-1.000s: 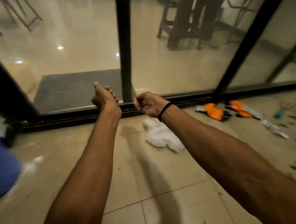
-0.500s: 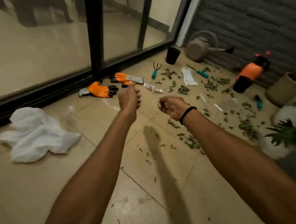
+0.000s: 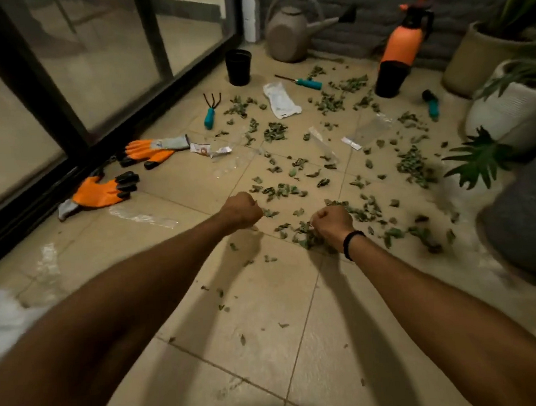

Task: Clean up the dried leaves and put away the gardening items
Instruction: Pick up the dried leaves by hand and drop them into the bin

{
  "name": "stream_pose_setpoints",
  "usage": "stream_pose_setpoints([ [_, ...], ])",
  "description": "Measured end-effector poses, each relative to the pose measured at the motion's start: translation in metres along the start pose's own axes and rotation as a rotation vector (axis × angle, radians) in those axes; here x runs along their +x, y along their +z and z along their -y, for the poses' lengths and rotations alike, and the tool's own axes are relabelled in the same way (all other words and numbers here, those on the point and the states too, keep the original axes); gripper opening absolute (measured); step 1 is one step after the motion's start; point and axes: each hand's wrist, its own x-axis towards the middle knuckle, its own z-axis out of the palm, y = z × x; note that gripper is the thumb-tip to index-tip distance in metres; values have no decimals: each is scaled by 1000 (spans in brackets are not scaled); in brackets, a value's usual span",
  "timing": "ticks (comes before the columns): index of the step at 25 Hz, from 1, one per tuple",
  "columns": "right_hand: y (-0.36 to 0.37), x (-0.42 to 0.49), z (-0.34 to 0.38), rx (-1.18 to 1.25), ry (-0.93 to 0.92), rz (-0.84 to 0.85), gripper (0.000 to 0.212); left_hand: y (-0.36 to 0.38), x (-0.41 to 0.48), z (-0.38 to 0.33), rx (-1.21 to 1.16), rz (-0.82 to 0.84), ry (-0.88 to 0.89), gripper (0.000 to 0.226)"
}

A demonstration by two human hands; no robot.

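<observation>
Head view: the left hand (image 3: 241, 211) and right hand (image 3: 332, 225) are both curled into fists, holding nothing visible. Dried leaves (image 3: 275, 131) lie scattered over the floor (image 3: 267, 312) ahead and rightward; the nearest clump lies beside the right hand, the nearer one

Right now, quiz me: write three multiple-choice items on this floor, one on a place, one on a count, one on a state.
1. The hand rake lies:
A. in the watering can
B. on the floor, between the black pot by the glass door and the orange gloves
C. on a planter

2. Orange gloves on the floor:
A. one
B. two
C. four

3. That black pot is:
A. upright
B. tipped over
C. upside down

Key:
1. B, it lies flat on the floor between them.
2. B, two lie by the door.
3. A, its open mouth faces up.
</observation>
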Motion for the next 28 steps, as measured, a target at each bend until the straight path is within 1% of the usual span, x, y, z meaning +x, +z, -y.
stream_pose_setpoints([
  [2, -3, 0, -24, -126, -59, -9, 35, 14, 13, -17, 170, 54, 41, 20],
  [3, -3, -3, -31, -176, -90, 4, 31, 25, 18, -23, 224, 63, 59, 27],
  [5, 2, -7, -45, -230, -136, 25, 10, 57, 26, -30, 269, 68, 95, 45],
  [6, 5, -11, -49, -244, -154, 47, 12, 76, 30, -28, 274, 61, 104, 51],
  [8, 13, -16, -57, -260, -188, 101, 32, 108, 30, -18, 304, 32, 140, 60],
  [9, 17, -17, -61, -282, -214, 106, 36, 120, 27, -12, 340, 10, 181, 60],
  [10, 21, -17, -63, -312, -248, 90, 32, 128, 22, -7, 390, -26, 235, 56],
  [12, 26, -16, -66, -365, -290, 29, 12, 139, 13, 1, 444, -112, 332, 45],
  [14, 24, -12, -63, -327, -235, -24, 10, 144, 7, 7, 433, -182, 392, 45],
  [16, 17, -8, -58, -208, -140, -65, 11, 150, 5, 14, 430, -244, 452, 42],
  [17, 12, -5, -56, -145, -96, -89, 13, 154, 5, 17, 401, -261, 464, 36],
  [20, 2, 7, -53, -5, -8, -138, 11, 160, 5, 21, 195, -267, 459, 14],
  [22, 1, 15, -51, 39, 20, -117, 17, 160, 7, 21, 81, -303, 451, 3],
  [24, 5, 23, -51, 37, 36, -63, 19, 158, 12, 22, -78, -364, 399, 11],
  [25, 9, 25, -51, 23, 36, -43, 18, 156, 13, 20, -204, -375, 334, 14],
  [26, 13, 27, -52, 4, 37, -27, 18, 153, 15, 17, -349, -368, 230, 15],
  [27, 17, 27, -52, -13, 36, -8, 23, 148, 17, 13, -507, -352, 95, 16],
  [28, 22, 26, -51, -41, 17, 6, 32, 143, 21, 8, -679, -330, -53, 17],
])
